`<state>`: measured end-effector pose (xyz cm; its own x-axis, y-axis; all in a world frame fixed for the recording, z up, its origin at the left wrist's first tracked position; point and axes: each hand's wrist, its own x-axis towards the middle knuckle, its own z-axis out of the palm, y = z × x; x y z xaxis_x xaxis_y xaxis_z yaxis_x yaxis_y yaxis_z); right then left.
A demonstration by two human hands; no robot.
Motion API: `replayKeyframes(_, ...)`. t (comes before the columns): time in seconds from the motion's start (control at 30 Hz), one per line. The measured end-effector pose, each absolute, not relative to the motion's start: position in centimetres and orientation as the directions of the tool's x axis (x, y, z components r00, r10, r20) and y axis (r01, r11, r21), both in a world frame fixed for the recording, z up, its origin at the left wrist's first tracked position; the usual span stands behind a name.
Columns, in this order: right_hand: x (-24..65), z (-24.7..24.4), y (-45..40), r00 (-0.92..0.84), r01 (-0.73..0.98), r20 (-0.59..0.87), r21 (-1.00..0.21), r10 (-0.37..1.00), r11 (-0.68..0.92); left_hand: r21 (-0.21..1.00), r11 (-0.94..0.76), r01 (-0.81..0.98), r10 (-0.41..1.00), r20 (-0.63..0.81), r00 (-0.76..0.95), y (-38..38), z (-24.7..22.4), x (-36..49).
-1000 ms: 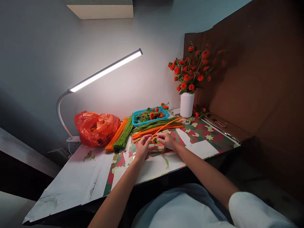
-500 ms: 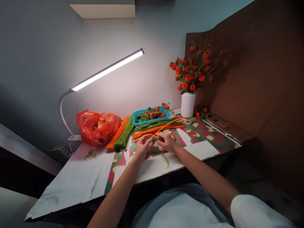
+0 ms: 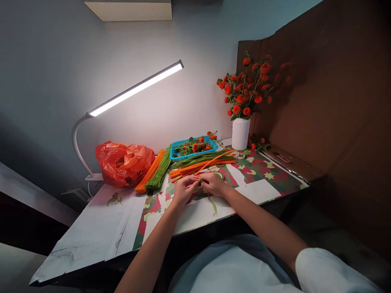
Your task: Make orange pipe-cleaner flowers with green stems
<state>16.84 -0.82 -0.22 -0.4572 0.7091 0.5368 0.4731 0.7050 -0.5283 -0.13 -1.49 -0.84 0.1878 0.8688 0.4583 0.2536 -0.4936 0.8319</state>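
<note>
My left hand [image 3: 184, 189] and my right hand [image 3: 214, 184] meet over the near middle of the table. Between their fingertips is a small green and orange piece [image 3: 200, 181], pinched from both sides and partly covered by the fingers. Just beyond the hands lie orange stems [image 3: 204, 166] and green stems [image 3: 195, 160]. A loose green strip [image 3: 212, 205] rests on the white sheet close to my right wrist.
Behind the stems stands a blue basket [image 3: 174, 156] of orange flowers. Left are an orange bag [image 3: 124, 162], upright-bound green stems [image 3: 159, 173] and a lamp [image 3: 137, 88]. A white vase [image 3: 240, 134] of flowers stands right, near a brown cardboard panel [image 3: 330, 93].
The fingers have drawn closer round the small piece, covering more of it. The whole view has shifted slightly.
</note>
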Motion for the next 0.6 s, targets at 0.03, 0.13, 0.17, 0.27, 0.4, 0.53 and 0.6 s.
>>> replayKeyframes(0.03,16.7,-0.3,-0.8,-0.443,0.475,0.542,-0.534,0.714,0.700,0.835,-0.490,0.252,0.871,0.459,0.174,-1.5,-0.9,-0.1)
replayKeyframes(0.13,16.1,-0.5,-0.6,-0.317,0.479,0.541,-0.618,0.779,0.624,0.828,-0.504,0.246,0.862,0.498,0.090,-1.4,-1.4,0.2)
replayKeyframes(0.17,15.9,-0.6,-0.5,-0.276,0.467,0.538,-0.650,0.797,0.600,0.821,-0.513,0.248,0.855,0.515,0.064,-1.4,-1.5,0.3)
replayKeyframes(0.27,15.5,-0.7,-0.5,-0.212,0.401,0.525,-0.722,0.824,0.563,0.812,-0.525,0.254,0.839,0.544,-0.004,-1.2,-1.8,0.4)
replayKeyframes(0.4,15.3,-1.0,-0.8,-0.217,0.373,0.462,-0.775,0.860,0.510,0.838,-0.506,0.205,0.840,0.533,-0.105,-1.0,-1.6,0.5)
replayKeyframes(0.53,15.1,-1.1,-1.2,-0.241,0.478,0.463,-0.708,0.853,0.519,0.886,-0.453,0.100,0.875,0.463,-0.140,-1.2,-1.4,0.6)
replayKeyframes(0.6,15.2,-0.9,-1.3,-0.232,0.543,0.528,-0.627,0.817,0.559,0.918,-0.396,0.014,0.907,0.393,-0.147,-1.3,-1.4,0.7)
